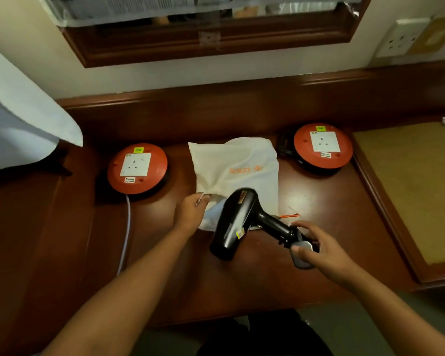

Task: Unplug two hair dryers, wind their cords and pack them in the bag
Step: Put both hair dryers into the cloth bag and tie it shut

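A black hair dryer [235, 222] hangs just above the wooden desk [319, 201], its barrel over the near edge of a white cloth bag [237, 163] with orange lettering. My right hand [319, 250] grips the end of the dryer's handle together with the wound cord and grey plug [302, 255]. My left hand [192, 210] pinches the bag's gathered near edge by its drawstring. An orange drawstring end [289, 215] lies on the desk to the right of the bag. Only one dryer is in view.
Two orange cable reels with white sockets sit on the desk, one at the left [137, 168] with a white cable [126, 232] running toward me, one at the right [323, 145]. A wall socket [402, 38] is at the upper right. White cloth [18, 124] hangs at the left.
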